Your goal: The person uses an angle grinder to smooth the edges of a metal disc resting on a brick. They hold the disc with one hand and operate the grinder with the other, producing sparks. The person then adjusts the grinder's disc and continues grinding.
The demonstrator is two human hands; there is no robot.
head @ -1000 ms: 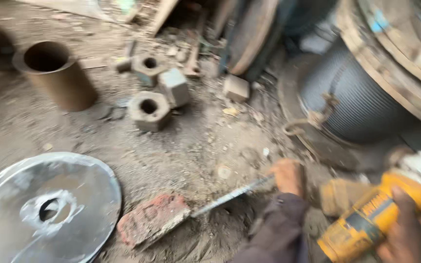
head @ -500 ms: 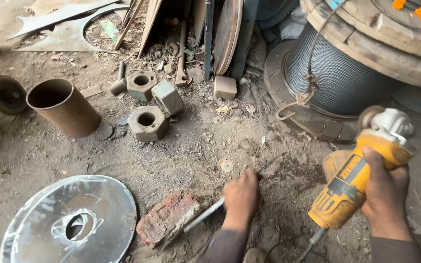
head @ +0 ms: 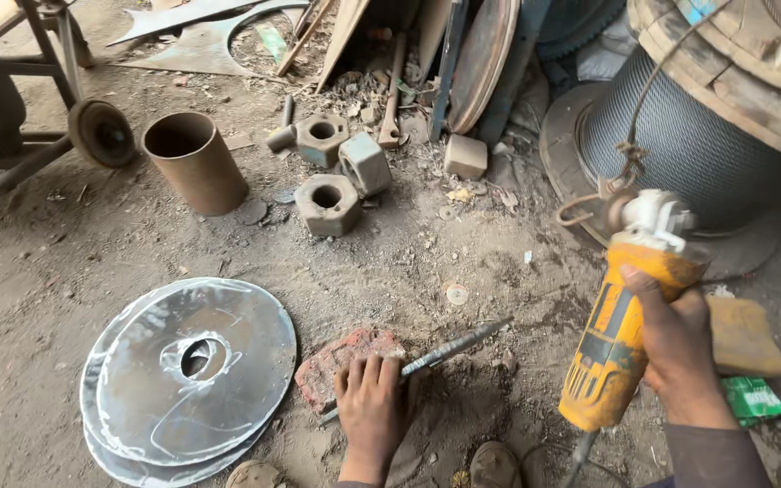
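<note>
My right hand (head: 678,348) grips a yellow angle grinder (head: 621,318) held upright above the dirt floor, its white head pointing away from me. My left hand (head: 371,402) lies flat, fingers together, pressing down on a thin grey metal rod (head: 449,349). The rod lies across a reddish brick (head: 341,362) on the ground. Left of the brick are stacked shiny metal discs (head: 192,370) with a hole in the middle.
A rusty pipe section (head: 194,161) and three large hex nuts (head: 327,203) stand further back. A big wooden spool of steel cable (head: 680,126) fills the right. A wheeled cart (head: 99,132) is at left. Scrap plates lean at the back. A yellow block (head: 745,336) lies right.
The view has steadied and pulled back. My left hand has moved left along the rod to the brick. The grinder has swung upright in my right hand.
</note>
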